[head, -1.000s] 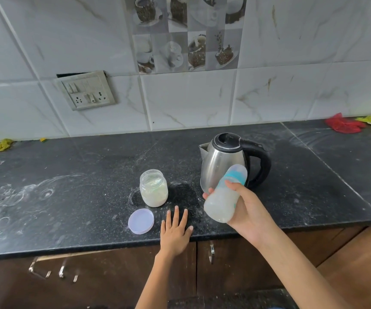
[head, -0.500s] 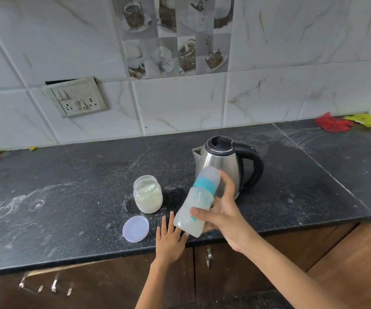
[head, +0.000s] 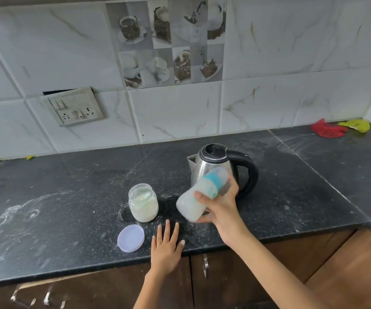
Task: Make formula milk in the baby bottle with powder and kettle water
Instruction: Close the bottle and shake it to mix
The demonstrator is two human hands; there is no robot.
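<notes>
The right hand grips the capped baby bottle and swings it back to a tilt from half a second ago: shaking, mixing underway. The left hand lies flat and relaxed on the counter, holding nothing.

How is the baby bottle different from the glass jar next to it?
The baby bottle is tilted in the air, gripped by the right hand; the jar stands upright on the counter. The bottle is closed, with a teal ring and clear cap; the jar is open, its lid lying beside it. The bottle is taller and slimmer, the jar squat. Both are see-through with whitish contents.
</notes>
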